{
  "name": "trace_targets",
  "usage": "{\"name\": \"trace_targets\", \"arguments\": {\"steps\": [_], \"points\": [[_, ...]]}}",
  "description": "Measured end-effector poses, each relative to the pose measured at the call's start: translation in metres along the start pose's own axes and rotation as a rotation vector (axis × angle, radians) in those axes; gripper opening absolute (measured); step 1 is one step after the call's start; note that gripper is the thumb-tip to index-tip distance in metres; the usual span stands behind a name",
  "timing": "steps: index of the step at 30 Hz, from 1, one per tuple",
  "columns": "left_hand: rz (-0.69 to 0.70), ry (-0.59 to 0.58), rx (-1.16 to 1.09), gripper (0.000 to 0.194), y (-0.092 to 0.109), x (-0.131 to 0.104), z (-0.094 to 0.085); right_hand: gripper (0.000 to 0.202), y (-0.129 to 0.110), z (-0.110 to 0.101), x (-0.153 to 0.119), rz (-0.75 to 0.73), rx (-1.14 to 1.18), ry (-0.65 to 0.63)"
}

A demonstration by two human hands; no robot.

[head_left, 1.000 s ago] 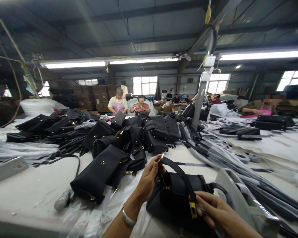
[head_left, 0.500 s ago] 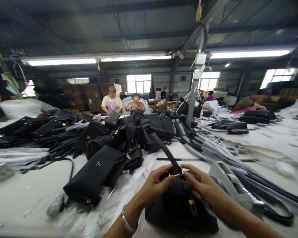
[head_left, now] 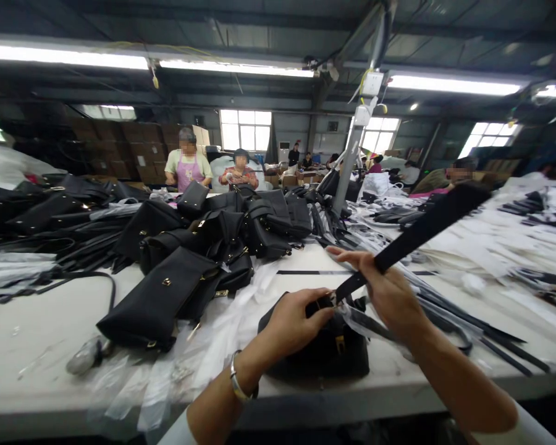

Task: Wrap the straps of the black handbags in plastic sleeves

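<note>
Plain black strap, black handbag with gold clasp, silver bracelet, white table, pink apron, red patterned top

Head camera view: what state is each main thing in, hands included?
Left hand, pinching the gold buckle.
Right hand, gripping the black strap.
Black strap, slanting up rightward from the buckle.
Black handbag under the hands, resting on the table; open or shut unclear.
Black handbag at front left, lying down.
Clear plastic wrap, crumpled.
Silver bracelet, worn.
Ceiling tube lights, lit.
</note>
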State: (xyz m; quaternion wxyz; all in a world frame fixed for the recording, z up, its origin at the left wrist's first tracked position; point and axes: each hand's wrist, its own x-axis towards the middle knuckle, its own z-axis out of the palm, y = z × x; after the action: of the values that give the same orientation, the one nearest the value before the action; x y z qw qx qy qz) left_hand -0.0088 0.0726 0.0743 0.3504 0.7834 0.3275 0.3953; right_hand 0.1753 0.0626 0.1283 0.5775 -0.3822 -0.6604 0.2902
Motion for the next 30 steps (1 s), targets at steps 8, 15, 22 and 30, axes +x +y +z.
{"name": "trace_targets", "arguments": {"steps": [8,15,22,30], "points": [[-0.036,-0.031,-0.084,0.045,0.002,0.001,0.001,0.026,0.011,-0.058,-0.002,0.159,0.619,0.450],[-0.068,-0.002,0.022,0.042,0.002,0.005,0.001,0.021,0.021,-0.036,-0.041,0.340,0.687,0.284],[-0.078,-0.002,0.050,0.044,0.002,0.006,0.006,0.034,0.017,-0.013,-0.059,0.334,0.425,0.035],[-0.067,0.000,0.092,0.044,-0.003,0.010,0.007,0.032,0.027,-0.018,-0.063,0.405,0.233,0.001]]}}
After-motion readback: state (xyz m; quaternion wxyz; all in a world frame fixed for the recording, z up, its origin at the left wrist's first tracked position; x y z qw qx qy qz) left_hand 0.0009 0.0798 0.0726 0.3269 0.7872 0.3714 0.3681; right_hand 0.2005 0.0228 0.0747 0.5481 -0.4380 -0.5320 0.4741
